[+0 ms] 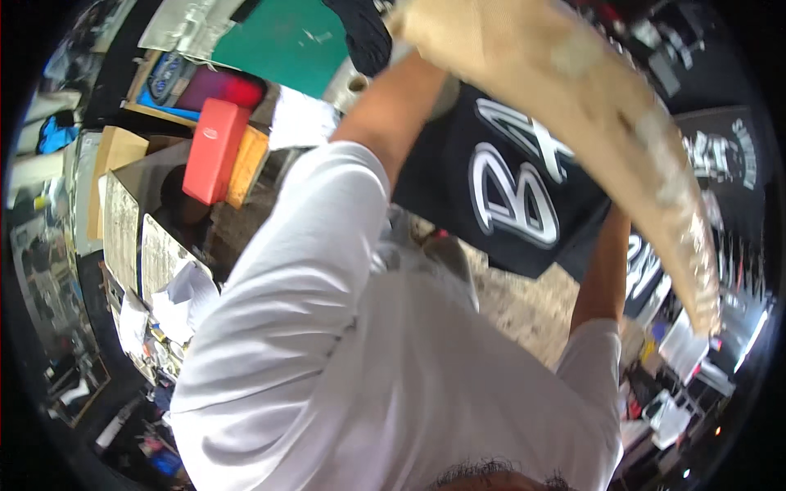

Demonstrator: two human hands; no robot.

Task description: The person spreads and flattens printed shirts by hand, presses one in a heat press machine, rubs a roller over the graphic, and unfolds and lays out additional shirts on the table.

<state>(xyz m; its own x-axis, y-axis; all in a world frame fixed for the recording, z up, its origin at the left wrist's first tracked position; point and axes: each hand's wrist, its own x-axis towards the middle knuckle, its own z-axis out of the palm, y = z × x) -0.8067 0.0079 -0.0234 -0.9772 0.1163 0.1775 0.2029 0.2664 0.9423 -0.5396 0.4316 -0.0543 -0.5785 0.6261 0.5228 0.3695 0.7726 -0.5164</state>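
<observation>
A long piece of brown cardboard (606, 123), with shiny clear tape along its right part, spans the upper right close to me. My left forearm (401, 106) goes up behind its left end, and my right forearm (604, 262) passes behind its lower right part. Both hands are hidden by the cardboard, so I cannot see what their fingers do. Below it, between my arms, hangs or lies a black cloth (442, 155) with large white lettering. The cardboard is somewhat blurred.
At upper left are a green board (282, 45), a dark bunched cloth (362, 37) and white paper (299, 119). A red box (214, 151) stands beside an orange-brown block (247, 168). A speckled floor (528, 307) shows below the black cloth. Another printed black cloth (716, 123) is at right.
</observation>
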